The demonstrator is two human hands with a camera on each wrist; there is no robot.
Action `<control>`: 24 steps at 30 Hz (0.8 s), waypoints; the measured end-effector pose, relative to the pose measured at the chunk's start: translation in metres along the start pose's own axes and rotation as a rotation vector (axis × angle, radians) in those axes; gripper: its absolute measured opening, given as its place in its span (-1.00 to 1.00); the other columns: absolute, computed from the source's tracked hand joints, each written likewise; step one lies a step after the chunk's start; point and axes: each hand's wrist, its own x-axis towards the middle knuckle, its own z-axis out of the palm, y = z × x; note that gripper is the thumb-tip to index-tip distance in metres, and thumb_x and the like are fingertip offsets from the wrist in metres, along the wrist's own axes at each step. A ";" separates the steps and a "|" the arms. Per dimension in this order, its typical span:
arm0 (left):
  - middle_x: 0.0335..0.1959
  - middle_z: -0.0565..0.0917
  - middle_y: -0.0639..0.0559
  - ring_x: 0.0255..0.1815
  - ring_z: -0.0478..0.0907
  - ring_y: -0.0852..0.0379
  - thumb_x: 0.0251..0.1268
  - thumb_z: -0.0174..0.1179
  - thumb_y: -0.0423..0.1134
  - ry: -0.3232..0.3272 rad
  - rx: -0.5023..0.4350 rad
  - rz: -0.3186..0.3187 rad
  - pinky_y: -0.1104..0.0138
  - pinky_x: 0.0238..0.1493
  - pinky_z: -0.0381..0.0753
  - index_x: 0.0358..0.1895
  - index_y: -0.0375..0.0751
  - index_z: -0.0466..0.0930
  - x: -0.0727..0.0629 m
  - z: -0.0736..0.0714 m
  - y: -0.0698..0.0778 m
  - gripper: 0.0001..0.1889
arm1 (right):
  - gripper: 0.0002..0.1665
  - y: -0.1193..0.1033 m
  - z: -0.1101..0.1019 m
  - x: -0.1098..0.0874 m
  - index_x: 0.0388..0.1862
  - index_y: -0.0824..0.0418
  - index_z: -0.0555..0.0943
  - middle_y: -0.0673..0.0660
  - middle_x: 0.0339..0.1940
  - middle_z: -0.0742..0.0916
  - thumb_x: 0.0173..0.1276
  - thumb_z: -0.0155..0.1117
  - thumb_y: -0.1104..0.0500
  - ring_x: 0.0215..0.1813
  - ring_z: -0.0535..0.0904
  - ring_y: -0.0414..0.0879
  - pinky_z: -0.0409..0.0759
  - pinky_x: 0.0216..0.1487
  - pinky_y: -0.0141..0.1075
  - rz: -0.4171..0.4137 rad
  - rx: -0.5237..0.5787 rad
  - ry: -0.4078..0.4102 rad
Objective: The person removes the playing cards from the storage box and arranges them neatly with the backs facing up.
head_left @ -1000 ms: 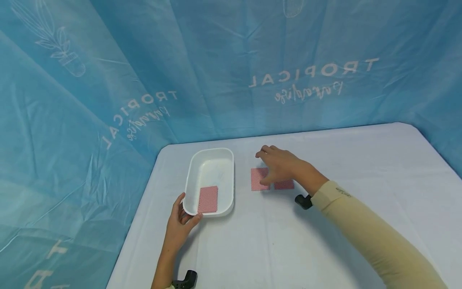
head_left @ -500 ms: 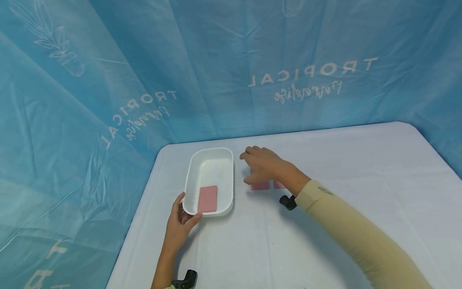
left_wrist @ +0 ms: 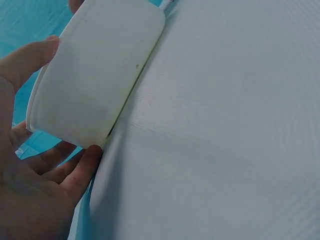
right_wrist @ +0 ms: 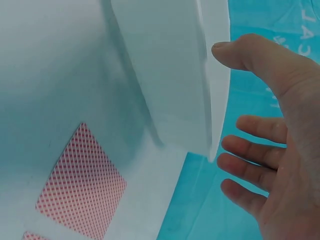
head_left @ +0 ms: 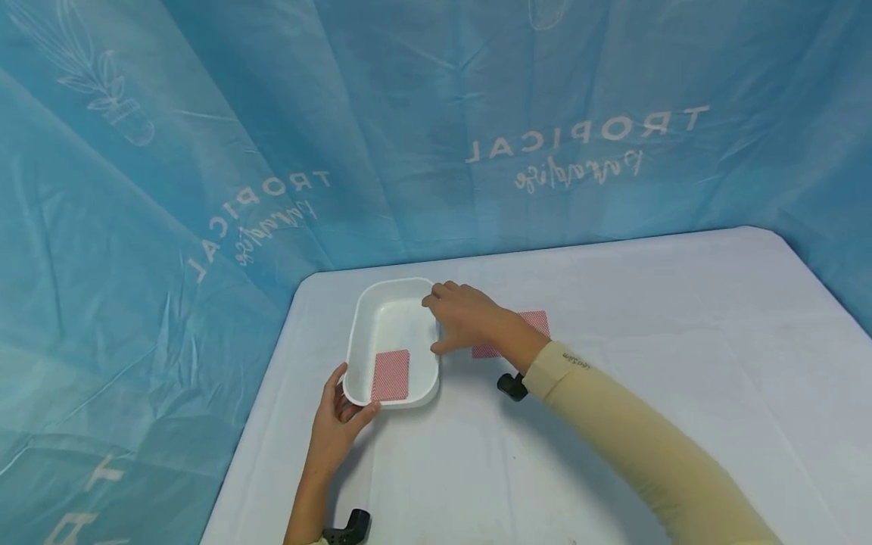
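A white plastic tub (head_left: 402, 314) stands on the table's left part. Inside its near end lies a playing card (head_left: 391, 375), patterned red-and-white back up. My left hand (head_left: 334, 424) grips the tub's near left corner, thumb at the near rim and fingers along the side; the left wrist view shows the thumb (left_wrist: 42, 55) against the wall. At the tub's right rim hovers my right hand (head_left: 466, 318), fingers spread and nothing held, seen also in the right wrist view. Beneath my right wrist, two more cards lie on the table, one (head_left: 486, 352) partly hidden and another (head_left: 537, 321) beyond it.
White cloth covers the table (head_left: 654, 341). Blue printed curtains (head_left: 409, 151) hang behind it and on the left. A black wrist device (head_left: 512, 386) sticks out from under the right cuff, and another (head_left: 349, 527) sits on the left wrist.
My right hand has moved left, from above the two cards on the table to the tub's right rim. The left hand and the tub have stayed in place.
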 end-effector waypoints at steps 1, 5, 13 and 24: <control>0.33 0.34 -0.11 0.21 0.47 -0.06 0.05 0.47 -0.15 0.002 -0.003 -0.002 0.28 0.08 0.56 0.48 0.14 0.07 0.000 0.000 0.000 -0.05 | -0.09 -0.002 0.000 0.001 0.31 0.17 0.42 0.06 0.12 0.50 0.04 0.31 -0.28 0.12 0.36 -0.08 0.45 0.17 -0.18 0.002 -0.001 -0.009; 0.33 0.34 -0.12 0.21 0.46 -0.08 0.05 0.47 -0.16 0.003 -0.011 0.003 0.29 0.07 0.57 0.48 0.14 0.07 0.000 0.000 -0.001 -0.05 | -0.10 -0.010 0.003 0.005 0.30 0.19 0.43 0.07 0.11 0.50 0.04 0.32 -0.26 0.08 0.37 -0.07 0.45 0.15 -0.19 -0.007 -0.011 -0.024; 0.33 0.34 -0.16 0.21 0.46 -0.12 0.07 0.46 -0.17 0.003 -0.017 0.013 0.31 0.05 0.57 0.49 0.08 0.06 0.000 0.000 -0.001 -0.06 | -0.09 -0.023 0.011 0.016 0.29 0.18 0.43 0.08 0.08 0.49 0.04 0.33 -0.30 0.04 0.37 -0.07 0.48 0.07 -0.21 -0.047 -0.070 -0.024; 0.33 0.34 -0.19 0.22 0.45 -0.15 0.09 0.44 -0.18 0.001 -0.017 0.026 0.33 0.05 0.57 0.49 0.04 0.07 -0.001 0.001 0.001 -0.08 | -0.10 -0.040 0.012 0.024 0.28 0.14 0.45 0.05 0.08 0.51 0.02 0.36 -0.29 0.06 0.38 -0.08 0.48 0.11 -0.21 -0.054 -0.056 -0.062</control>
